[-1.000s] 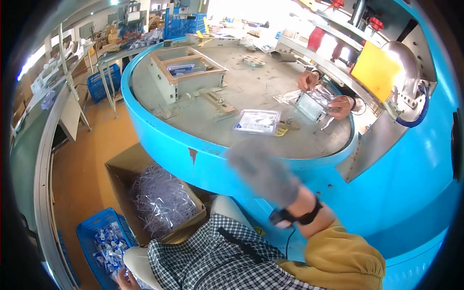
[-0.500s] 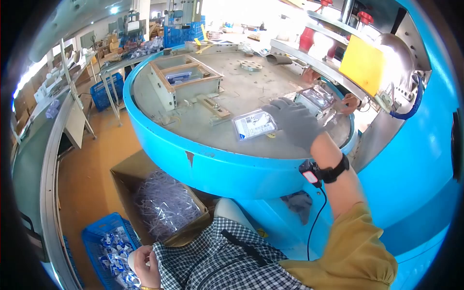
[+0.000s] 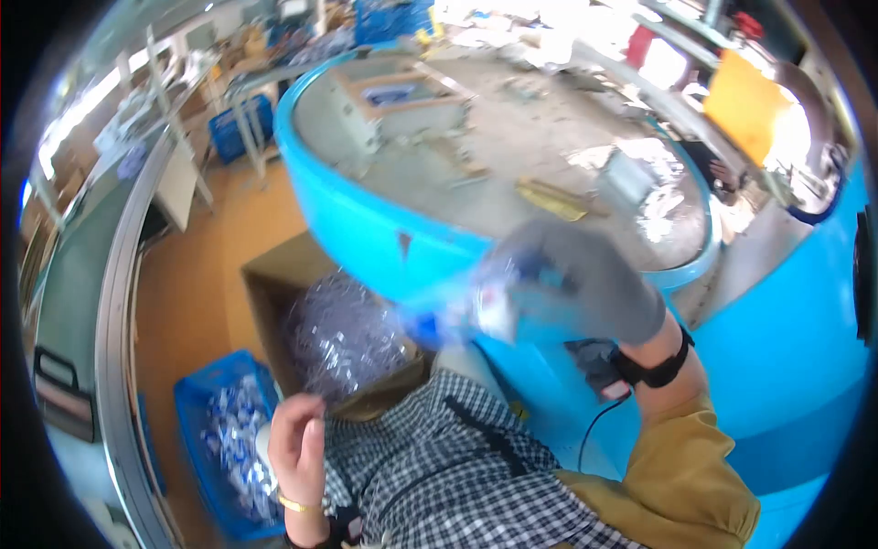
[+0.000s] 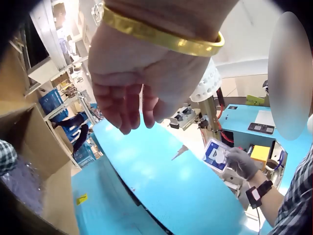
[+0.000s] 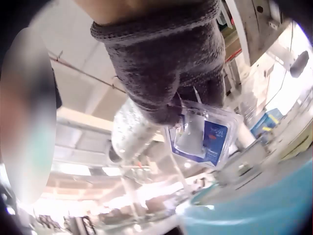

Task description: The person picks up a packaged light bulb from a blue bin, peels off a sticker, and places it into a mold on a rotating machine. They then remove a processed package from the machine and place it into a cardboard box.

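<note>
My right hand (image 3: 590,279), in a grey knitted glove, pinches a clear plastic blister pack (image 5: 215,137) by its edge. The pack has a blue and white card and a white piece inside, and it blurs in the head view in front of the blue rim of the round table (image 3: 384,215). My left hand (image 3: 300,448) is bare, with a gold bracelet (image 4: 161,38) at the wrist. Its fingers hang loosely curled with nothing in them, above my lap beside the blue basket (image 3: 197,403).
Packs with blue and white parts fill the basket. A cardboard box (image 3: 270,274) of clear plastic strips stands beside it. On the round table are a framed fixture (image 3: 357,119), a yellowish bar (image 3: 553,199) and a metal block (image 3: 629,178). A machine with a yellow panel (image 3: 745,110) rises at right.
My right hand has taken the blister pack off the table and moved it left and toward me. My left hand has risen. The other person's hands have drawn back from the metal block.
</note>
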The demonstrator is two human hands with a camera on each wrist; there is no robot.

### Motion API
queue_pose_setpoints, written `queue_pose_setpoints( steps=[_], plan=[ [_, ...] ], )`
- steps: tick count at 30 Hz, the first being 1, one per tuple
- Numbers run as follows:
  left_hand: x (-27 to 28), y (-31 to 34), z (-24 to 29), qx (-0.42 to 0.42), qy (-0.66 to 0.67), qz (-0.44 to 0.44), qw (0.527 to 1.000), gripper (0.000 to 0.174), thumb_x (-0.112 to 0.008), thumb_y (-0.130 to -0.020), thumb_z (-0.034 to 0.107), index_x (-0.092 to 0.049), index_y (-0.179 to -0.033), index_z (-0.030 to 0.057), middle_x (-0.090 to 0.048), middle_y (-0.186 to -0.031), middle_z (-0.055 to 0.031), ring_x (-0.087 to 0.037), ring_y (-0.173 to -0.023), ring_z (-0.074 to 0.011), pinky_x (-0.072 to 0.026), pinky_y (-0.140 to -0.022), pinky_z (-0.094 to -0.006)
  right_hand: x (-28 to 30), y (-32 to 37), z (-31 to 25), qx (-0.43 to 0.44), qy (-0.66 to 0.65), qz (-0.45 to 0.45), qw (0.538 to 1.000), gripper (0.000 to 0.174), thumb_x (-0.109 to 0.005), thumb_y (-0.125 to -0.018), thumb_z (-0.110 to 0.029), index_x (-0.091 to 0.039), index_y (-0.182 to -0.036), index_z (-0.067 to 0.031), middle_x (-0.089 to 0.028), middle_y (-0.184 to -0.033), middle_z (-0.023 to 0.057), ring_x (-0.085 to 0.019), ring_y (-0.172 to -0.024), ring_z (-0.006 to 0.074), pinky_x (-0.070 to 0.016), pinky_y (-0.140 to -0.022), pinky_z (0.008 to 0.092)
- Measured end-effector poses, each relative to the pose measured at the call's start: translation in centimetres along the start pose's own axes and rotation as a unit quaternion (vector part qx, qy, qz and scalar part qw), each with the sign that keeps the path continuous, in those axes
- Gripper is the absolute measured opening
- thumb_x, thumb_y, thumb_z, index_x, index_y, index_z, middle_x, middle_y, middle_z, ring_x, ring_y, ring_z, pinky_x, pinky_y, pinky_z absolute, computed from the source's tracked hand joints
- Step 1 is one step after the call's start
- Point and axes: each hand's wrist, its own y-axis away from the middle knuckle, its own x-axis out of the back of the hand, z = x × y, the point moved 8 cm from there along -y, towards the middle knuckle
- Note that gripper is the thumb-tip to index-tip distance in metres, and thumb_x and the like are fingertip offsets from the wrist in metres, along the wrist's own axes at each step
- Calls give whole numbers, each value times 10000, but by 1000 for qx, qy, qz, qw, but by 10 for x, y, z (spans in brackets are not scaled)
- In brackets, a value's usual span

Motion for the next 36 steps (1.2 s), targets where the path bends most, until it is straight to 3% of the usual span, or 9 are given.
queue_pose_setpoints(
  steps=[2,6,11,13,18,22,28,32,36],
  plan=[
    [-10,-5,32,-21,51,-16,998,232,-593,-854,116,-590,-1046,-13,-585,-1018,-98,-553,-935,-177,-447,-847,-301,-70,8,1,-85,-40,-222,970,230,-637,-811,-184,-612,-992,-44,-647,-850,85,-614,-735,196,-488,-692,314],
    [-51,2,30,57,39,-179,981,245,-668,-815,66,-606,-1043,4,-636,-946,-88,-604,-838,-143,-483,-758,-255,-155,26,31,-112,-74,-344,930,258,-625,-823,-212,-617,-1014,-39,-645,-903,74,-629,-812,186,-487,-724,304],
    [-45,17,-8,182,148,-94,968,121,-622,-881,61,-602,-991,15,-637,-837,-14,-591,-748,-71,-485,-665,-218,-168,32,52,-204,-262,-276,902,385,-617,-847,-204,-542,-1173,-12,-603,-1122,106,-584,-1024,171,-466,-863,299],
    [-40,19,-20,190,198,-60,960,121,-614,-888,69,-598,-995,15,-633,-830,-12,-585,-738,-71,-484,-668,-221,-174,43,67,-248,-459,-189,832,498,-586,-877,-154,-412,-1306,30,-535,-1233,125,-527,-1116,181,-434,-950,315],
    [-48,21,-48,215,307,-43,926,130,-546,-938,124,-589,-990,13,-622,-837,-17,-569,-748,-78,-476,-691,-229,-203,72,84,-354,-566,-168,725,407,-532,-919,-138,-455,-1287,15,-563,-1175,82,-539,-1072,143,-437,-924,290],
    [-52,14,-75,176,176,-64,966,146,-516,-953,127,-586,-1000,8,-620,-846,-16,-568,-759,-81,-471,-699,-221,-205,81,65,-253,-501,-307,769,281,-528,-919,-106,-568,-1172,10,-615,-997,25,-548,-904,76,-454,-795,244],
    [-18,14,-60,137,31,61,988,137,-589,-895,62,-590,-1022,12,-615,-884,-25,-582,-801,-87,-468,-712,-217,-206,63,89,-256,-321,-245,878,267,-564,-906,-156,-584,-1113,12,-617,-906,40,-562,-822,78,-468,-734,241],
    [-34,18,-36,103,-43,-53,992,203,-680,-825,93,-604,-997,16,-619,-867,-59,-596,-777,-129,-486,-714,-249,-215,61,95,-251,-254,-227,906,225,-578,-898,-179,-597,-1027,4,-634,-873,72,-604,-782,125,-481,-704,272],
    [-55,28,-60,205,-8,-114,972,251,-701,-797,64,-586,-1014,14,-621,-897,-46,-603,-787,-100,-500,-670,-233,-223,55,88,-173,-160,-239,942,208,-599,-878,-225,-607,-976,-42,-636,-877,119,-634,-776,231,-493,-699,323]
  ],
)
